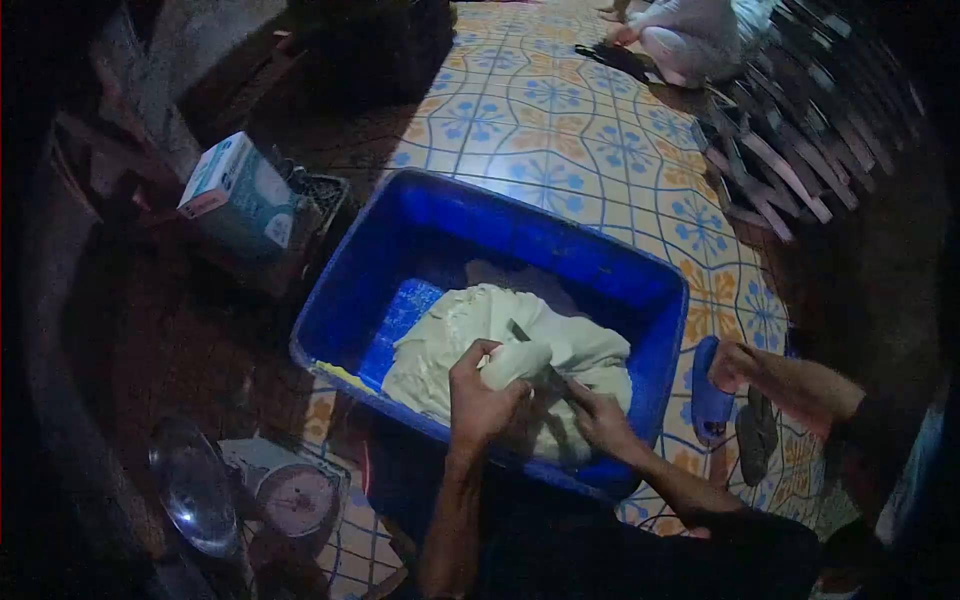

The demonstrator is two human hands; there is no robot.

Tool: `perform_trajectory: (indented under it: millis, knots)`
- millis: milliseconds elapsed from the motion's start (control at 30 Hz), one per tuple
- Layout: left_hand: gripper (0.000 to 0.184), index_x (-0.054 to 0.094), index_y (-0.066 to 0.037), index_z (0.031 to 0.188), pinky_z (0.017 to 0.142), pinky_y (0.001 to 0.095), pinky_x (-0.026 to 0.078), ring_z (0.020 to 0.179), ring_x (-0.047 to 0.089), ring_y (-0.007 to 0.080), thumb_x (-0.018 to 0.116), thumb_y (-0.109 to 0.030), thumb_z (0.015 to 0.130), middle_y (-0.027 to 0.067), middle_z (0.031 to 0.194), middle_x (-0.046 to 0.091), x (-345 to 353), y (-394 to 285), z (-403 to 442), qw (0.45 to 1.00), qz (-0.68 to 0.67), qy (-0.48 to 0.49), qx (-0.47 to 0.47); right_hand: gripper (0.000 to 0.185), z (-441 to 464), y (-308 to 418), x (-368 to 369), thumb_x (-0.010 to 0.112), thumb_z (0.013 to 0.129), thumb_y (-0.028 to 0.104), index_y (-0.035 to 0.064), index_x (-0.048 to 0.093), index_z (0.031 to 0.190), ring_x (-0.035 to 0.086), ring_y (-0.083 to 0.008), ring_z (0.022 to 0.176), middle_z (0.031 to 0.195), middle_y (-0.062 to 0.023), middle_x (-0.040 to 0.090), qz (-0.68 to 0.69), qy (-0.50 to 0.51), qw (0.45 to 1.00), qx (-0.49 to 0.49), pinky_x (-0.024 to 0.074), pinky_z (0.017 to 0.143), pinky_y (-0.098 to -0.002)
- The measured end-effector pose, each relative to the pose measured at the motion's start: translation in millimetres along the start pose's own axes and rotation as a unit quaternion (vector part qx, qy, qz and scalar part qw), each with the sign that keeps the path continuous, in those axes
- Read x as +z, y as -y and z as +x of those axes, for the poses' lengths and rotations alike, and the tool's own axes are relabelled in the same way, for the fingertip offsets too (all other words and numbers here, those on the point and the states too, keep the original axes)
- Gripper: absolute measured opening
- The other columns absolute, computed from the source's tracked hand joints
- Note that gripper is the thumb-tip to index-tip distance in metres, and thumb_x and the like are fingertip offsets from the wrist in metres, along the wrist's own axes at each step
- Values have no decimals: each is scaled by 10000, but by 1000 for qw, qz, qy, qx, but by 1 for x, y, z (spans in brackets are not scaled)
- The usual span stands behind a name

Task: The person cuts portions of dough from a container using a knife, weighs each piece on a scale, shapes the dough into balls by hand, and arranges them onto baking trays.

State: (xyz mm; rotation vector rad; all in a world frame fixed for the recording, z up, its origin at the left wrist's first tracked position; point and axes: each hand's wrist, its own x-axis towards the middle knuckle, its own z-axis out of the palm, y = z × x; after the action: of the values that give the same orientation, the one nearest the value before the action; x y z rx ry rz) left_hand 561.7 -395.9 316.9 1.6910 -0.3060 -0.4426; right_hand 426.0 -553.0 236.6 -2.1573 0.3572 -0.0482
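Note:
A large mass of pale dough [440, 350] lies in a blue plastic tub [335, 270]. Over it, my left hand [482, 405] grips a rounded lump of dough [515, 364], its fingers curled round the left side. My right hand [605, 425] is closed on the handle of a knife [553, 378]. The blade runs up and left behind the lump, and its tip shows above. I cannot tell whether the lump is fully separate from the mass below.
Left of the tub stands a carton [240, 195]; nearer me are a dial scale [297, 498] and a shiny metal bowl [195, 490]. Another person's hand [735, 366] is beside slippers [712, 400] at right. Farther off, a person [690, 45] crouches near slatted wood [775, 165] on tiles.

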Motion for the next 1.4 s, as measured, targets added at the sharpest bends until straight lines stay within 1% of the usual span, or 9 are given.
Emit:
perform_trajectory:
  millis: [233, 300, 400, 500, 667, 800, 967, 1133, 1400]
  knots:
    - [483, 542, -21, 1016, 786, 322, 499, 919, 600, 189, 698, 12, 561, 96, 958, 585, -87, -69, -34, 982, 37, -154, 100, 415, 11, 46, 6, 479, 943, 138, 90, 483, 1355, 628, -286, 1046, 1142, -200, 638, 15, 310, 950, 35, 455, 933, -375]
    - [545, 527, -36, 1030, 816, 318, 486, 941, 596, 192, 742, -92, 533, 91, 982, 602, -119, -88, -55, 964, -3, -202, 175, 406, -11, 31, 14, 486, 949, 134, 97, 491, 1354, 622, -258, 1026, 1120, -150, 663, 41, 315, 947, -36, 452, 919, -370]
    - [609, 526, -45, 1034, 847, 315, 477, 946, 597, 188, 812, -189, 516, 81, 1000, 620, -186, -123, -92, 932, 116, -228, 255, 404, 23, 37, 6, 487, 956, 118, 70, 494, 1357, 485, -88, 620, 832, -2, 591, 204, 218, 938, 176, 437, 568, -243]
    - [459, 573, -72, 1008, 966, 436, 381, 883, 623, 216, 751, -116, 587, 83, 899, 635, -215, -157, -123, 855, 352, -308, 223, 439, 61, 24, 30, 476, 954, 94, 39, 441, 1388, 373, -37, 504, 663, 58, 451, 173, 172, 970, 18, 325, 446, -214]
    - [426, 622, -142, 1060, 1039, 734, 76, 907, 614, 251, 722, -176, 647, 59, 904, 648, -322, -137, -175, 705, 636, -306, 75, 430, 72, 31, 86, 478, 942, 64, 34, 464, 1371, 394, -22, 530, 727, 69, 482, 199, 211, 957, -10, 341, 463, -198]
    - [487, 611, -139, 1103, 1063, 716, 40, 1074, 566, 260, 726, -232, 640, 58, 957, 647, -383, -67, -193, 711, 589, -382, 18, 411, 66, 40, 102, 470, 948, 57, 2, 472, 1355, 429, -45, 580, 794, 45, 532, 179, 242, 953, -19, 377, 507, -211]
    - [567, 589, -102, 1171, 1070, 702, 43, 1255, 420, 336, 738, -306, 664, 117, 1231, 515, -400, -5, -207, 689, 592, -413, -58, 412, 63, 30, 115, 470, 915, 18, -64, 467, 1319, 525, -224, 1203, 1269, -207, 572, 67, 237, 960, -136, 364, 1030, -335]
    - [559, 538, -90, 1250, 1120, 580, 97, 1369, 203, 403, 679, -399, 806, 175, 1483, 181, -392, 16, -228, 558, 701, -443, -18, 443, 57, 27, 110, 458, 906, 14, -59, 445, 1343, 562, -177, 1078, 1238, -179, 595, 107, 214, 966, -99, 421, 945, -301]
    - [349, 599, -85, 1218, 1102, 499, 220, 1370, 196, 368, 540, -298, 949, 181, 1441, 266, -392, 11, -238, 513, 590, -623, 27, 469, 66, 12, 96, 480, 878, 6, -46, 451, 1344, 571, -211, 1115, 1243, -184, 578, 96, 228, 967, -62, 412, 982, -338]
